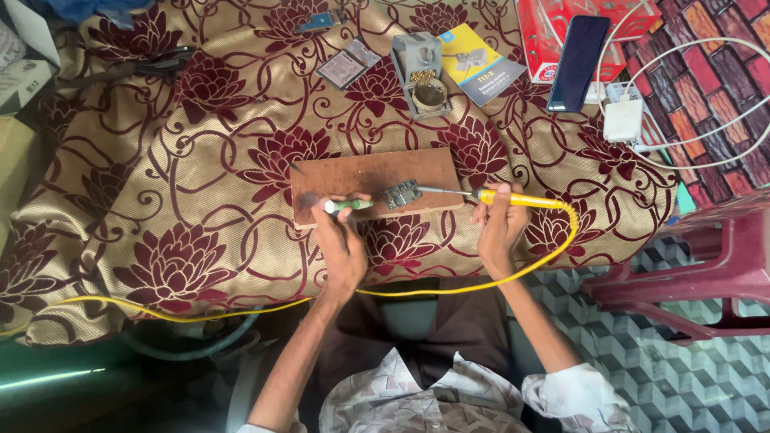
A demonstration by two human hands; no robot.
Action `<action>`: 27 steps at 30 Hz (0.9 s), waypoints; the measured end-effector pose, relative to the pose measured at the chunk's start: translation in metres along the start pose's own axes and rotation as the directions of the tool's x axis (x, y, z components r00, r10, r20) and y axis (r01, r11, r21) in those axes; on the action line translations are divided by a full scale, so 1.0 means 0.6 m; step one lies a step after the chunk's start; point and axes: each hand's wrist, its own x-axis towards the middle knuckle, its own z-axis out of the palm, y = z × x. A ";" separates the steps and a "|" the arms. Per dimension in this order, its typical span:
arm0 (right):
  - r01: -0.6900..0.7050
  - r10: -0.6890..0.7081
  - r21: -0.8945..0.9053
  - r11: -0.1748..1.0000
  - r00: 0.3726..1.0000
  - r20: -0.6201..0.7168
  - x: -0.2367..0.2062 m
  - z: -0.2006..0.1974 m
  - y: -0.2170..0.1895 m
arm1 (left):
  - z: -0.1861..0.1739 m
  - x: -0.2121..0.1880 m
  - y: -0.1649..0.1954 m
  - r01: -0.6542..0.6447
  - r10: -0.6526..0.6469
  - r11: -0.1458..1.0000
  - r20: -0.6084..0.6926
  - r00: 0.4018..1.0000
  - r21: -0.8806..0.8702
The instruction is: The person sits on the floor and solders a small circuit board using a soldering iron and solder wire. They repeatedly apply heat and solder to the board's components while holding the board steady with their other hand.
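Note:
A small circuit board lies on a brown wooden board on a gold and maroon flowered cloth. My left hand grips a green-handled tool whose tip reaches the circuit board's left side. My right hand holds a yellow soldering iron; its thin metal tip points left and touches the circuit board. The iron's yellow cord loops back under my arms and off to the left.
A grey soldering stand with a round tin, a yellow leaflet and a small grey part lie at the far side. A dark phone rests on a red box; a white charger sits beside it. A red plastic stool stands at right.

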 end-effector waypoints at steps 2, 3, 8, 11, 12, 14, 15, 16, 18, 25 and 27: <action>0.012 -0.013 -0.032 0.999 1.000 -0.014 -0.007 -0.004 -0.001 | -0.001 0.004 -0.001 0.018 -0.018 1.000 -0.002 1.000 0.002; 0.009 -0.009 -0.005 1.000 1.000 -0.012 -0.010 -0.006 -0.001 | -0.002 0.005 0.000 -0.028 0.028 1.000 -0.006 1.000 -0.001; -0.020 0.020 0.026 0.999 1.000 -0.001 -0.031 -0.007 -0.001 | -0.007 0.004 0.005 -0.148 0.149 0.989 -0.036 0.988 0.015; -0.077 0.077 0.003 0.997 0.997 -0.007 -0.034 -0.004 -0.002 | -0.005 0.005 0.009 -0.052 0.050 0.996 -0.034 0.998 -0.072; -0.070 0.069 -0.014 0.997 0.998 -0.004 -0.035 -0.003 -0.003 | -0.006 0.006 0.010 -0.055 0.053 0.997 -0.033 0.998 -0.055; -0.057 0.058 -0.043 0.997 0.998 0.006 -0.036 0.001 -0.005 | -0.007 0.008 0.012 -0.062 0.061 0.997 -0.034 0.998 -0.039; -0.038 0.038 0.012 0.999 0.999 0.006 -0.036 0.003 -0.006 | -0.008 0.010 0.013 -0.066 0.064 0.997 -0.034 0.997 -0.042; -0.023 0.023 0.064 0.998 1.000 0.003 -0.036 0.004 -0.007 | -0.009 0.010 0.014 -0.064 0.062 0.997 -0.031 0.998 -0.045; -0.010 0.013 0.136 0.991 1.000 -0.019 -0.034 0.004 -0.008 | -0.012 0.010 0.014 -0.046 0.046 0.999 -0.038 0.998 0.002; -0.072 0.088 0.239 0.968 0.994 -0.061 -0.023 -0.009 -0.005 | -0.018 0.003 0.012 -0.128 0.134 0.987 -0.056 0.989 0.097; -0.093 0.114 0.328 0.940 0.993 -0.043 -0.021 -0.009 -0.003 | -0.017 0.003 0.013 -0.143 0.146 0.987 -0.044 0.988 0.068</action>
